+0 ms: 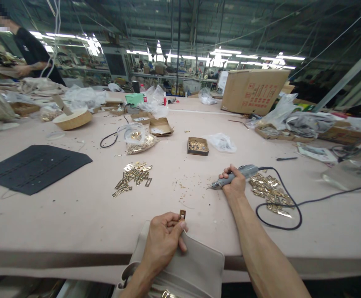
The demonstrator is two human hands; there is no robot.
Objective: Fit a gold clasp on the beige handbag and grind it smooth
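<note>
A grey corded electric screwdriver (240,174) is gripped in my right hand (235,184), its tip pointing left, close above small brass screws (188,186) scattered on the table. My left hand (164,236) pinches a small gold rectangular metal plate (182,214) at the edge of the flap of a beige bag (202,260). The bag lies at the table's front edge, partly covered by my left hand and forearm. Left of the screws is a pile of gold rectangular frames (135,176). More gold metal pieces (268,190) are heaped right of the screwdriver.
A small box of screws (198,146) stands mid-table. Farther left are a bag of gold parts (141,142) and a black board (34,167). The screwdriver's cord (301,215) loops at right. A large carton (253,91) stands behind; a person (34,54) is at far left.
</note>
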